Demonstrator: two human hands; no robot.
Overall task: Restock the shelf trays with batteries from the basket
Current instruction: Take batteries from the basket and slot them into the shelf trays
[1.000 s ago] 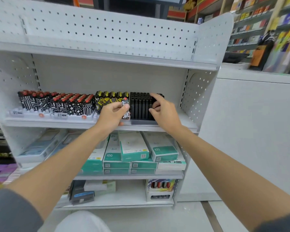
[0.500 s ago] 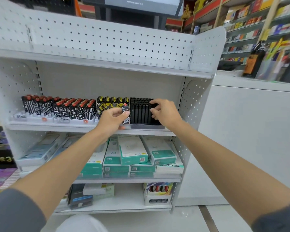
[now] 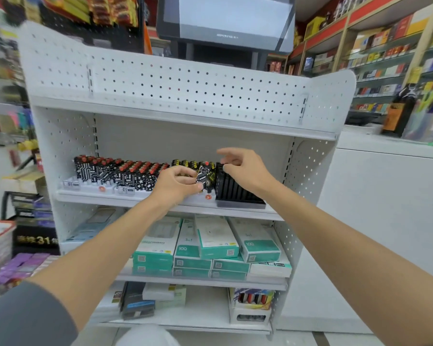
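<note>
Our left hand pinches a tilted battery at the middle shelf's tray. Shoved in crooked, it could knock over the yellow-capped neighbours. It is black-and-white patterned, red-capped. Our right hand curls onto the black row; whether it grips, we cannot tell.

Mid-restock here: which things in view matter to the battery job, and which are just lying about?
Job: left hand holding a patterned battery; right hand at the black tray; red-topped rows; yellow-topped row; basket, blurred, far left.
Lying about: teal boxes; monitor; dark bottle.
</note>
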